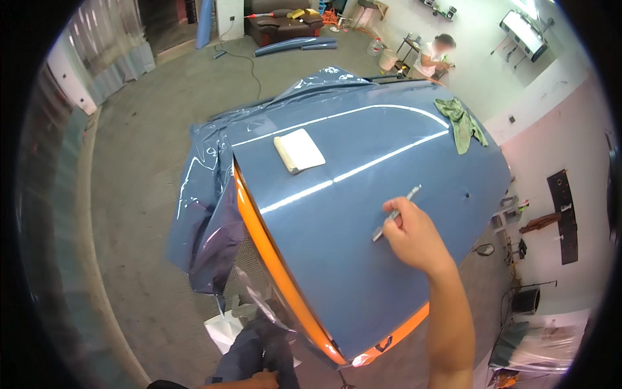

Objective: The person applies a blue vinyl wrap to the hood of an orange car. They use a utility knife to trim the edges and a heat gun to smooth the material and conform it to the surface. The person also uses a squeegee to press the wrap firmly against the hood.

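Right hand [414, 238] around silvery tool [413, 193]

Brown sofa [275, 30] near a white pillar [237, 27], pale bucket [388, 62] near another person [426, 63]

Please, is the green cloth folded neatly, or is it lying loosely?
Lying loosely: the green cloth is crumpled on the blue surface, with irregular creases and an uneven outline.
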Motion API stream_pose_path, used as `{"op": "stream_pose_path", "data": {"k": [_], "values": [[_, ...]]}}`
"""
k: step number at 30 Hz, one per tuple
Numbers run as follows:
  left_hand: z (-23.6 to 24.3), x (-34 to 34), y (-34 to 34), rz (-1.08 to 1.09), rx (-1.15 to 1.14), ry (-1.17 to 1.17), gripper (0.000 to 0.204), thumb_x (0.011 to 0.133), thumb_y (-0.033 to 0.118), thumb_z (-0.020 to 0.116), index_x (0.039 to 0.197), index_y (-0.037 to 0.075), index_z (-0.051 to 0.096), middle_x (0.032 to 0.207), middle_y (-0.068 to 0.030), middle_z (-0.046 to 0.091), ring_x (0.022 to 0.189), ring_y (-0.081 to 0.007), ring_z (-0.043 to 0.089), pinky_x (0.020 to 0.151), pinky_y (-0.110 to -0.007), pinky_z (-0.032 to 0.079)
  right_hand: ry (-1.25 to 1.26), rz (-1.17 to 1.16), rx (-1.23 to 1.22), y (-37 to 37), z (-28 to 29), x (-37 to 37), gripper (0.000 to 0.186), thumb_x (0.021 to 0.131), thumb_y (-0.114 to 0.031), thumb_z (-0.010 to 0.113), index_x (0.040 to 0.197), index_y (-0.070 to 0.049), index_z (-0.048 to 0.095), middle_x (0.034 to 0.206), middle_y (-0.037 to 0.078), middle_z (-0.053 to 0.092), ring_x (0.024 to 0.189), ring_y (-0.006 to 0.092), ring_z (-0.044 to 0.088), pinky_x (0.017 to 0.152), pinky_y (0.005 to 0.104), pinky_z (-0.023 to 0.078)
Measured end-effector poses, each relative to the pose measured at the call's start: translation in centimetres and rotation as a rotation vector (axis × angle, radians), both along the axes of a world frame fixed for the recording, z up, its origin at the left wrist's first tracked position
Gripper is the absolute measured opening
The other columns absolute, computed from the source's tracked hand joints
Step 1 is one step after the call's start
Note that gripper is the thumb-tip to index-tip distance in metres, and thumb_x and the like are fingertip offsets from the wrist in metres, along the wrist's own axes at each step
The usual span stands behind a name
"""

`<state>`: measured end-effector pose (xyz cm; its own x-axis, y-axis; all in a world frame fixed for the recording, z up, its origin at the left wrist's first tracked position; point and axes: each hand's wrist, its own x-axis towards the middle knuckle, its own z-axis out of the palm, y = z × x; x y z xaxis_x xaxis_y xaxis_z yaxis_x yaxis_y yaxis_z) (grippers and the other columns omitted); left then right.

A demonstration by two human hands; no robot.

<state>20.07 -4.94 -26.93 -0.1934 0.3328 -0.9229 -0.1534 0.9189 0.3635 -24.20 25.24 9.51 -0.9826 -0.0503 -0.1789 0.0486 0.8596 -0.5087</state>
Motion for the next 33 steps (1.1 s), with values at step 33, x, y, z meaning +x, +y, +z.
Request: {"op": "stream_pose_path", "data": {"k": [33], "values": [[22.3,4.1,12.2,0.313,0.566,-0.65,0.025,0.1,0.011,0.062,0.122,0.003,0.052,0.122,-0.0043,0.055,0.116,-0.0142,0.053,0.096,-0.035,0.046,-0.482,-1.836,-1.689,-10.0,-6.0,63.4,0.044,0.101,-0.05,0.057,0.115,-0.01,0.068,0.109,0.01,0.07,0.106,0.0271,0.067,0.098,0.0433,0.052]]}}
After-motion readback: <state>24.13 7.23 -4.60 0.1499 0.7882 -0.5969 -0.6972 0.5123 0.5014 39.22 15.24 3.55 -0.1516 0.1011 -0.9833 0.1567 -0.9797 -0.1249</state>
